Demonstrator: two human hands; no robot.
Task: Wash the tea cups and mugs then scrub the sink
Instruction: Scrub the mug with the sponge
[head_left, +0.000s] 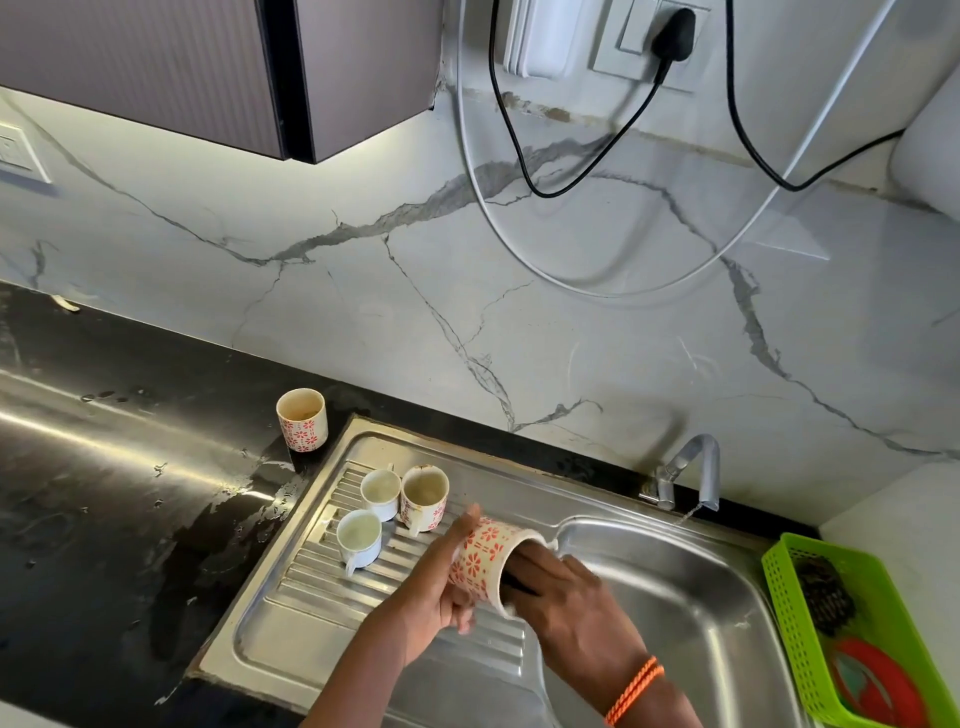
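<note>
The left hand (441, 582) was curled round the outside of a white ceramic mug with a red flower pattern (480, 558), holding it tipped on its side with the mouth turned to the right, at the seam between the ribbed draining board and the basin of the stainless steel sink (691, 613). The right hand (571, 597) had its fingers pushed inside the mug's mouth, so the fingertips were hidden; whether they held a sponge or cloth could not be told. An orange braided thread band (634, 688) circled the right wrist.

On the draining board, left of the held mug, stood three cups upright and close together: a small plain white cup (380, 492), a second plain white cup with its handle toward the viewer (358, 540), and a taller patterned mug with a stained inside (424, 496). Another red-patterned handleless cup (302, 418) stood apart on the wet black stone surface (104, 519), just beyond the sink's back left corner.

A thin stream ran from the bent chrome tap (696, 467) at the back of the basin. To the right of the sink sat a bright green perforated plastic basket (784, 587) with a dark scrubber (826, 597) and a red round item (878, 680) in it.
</note>
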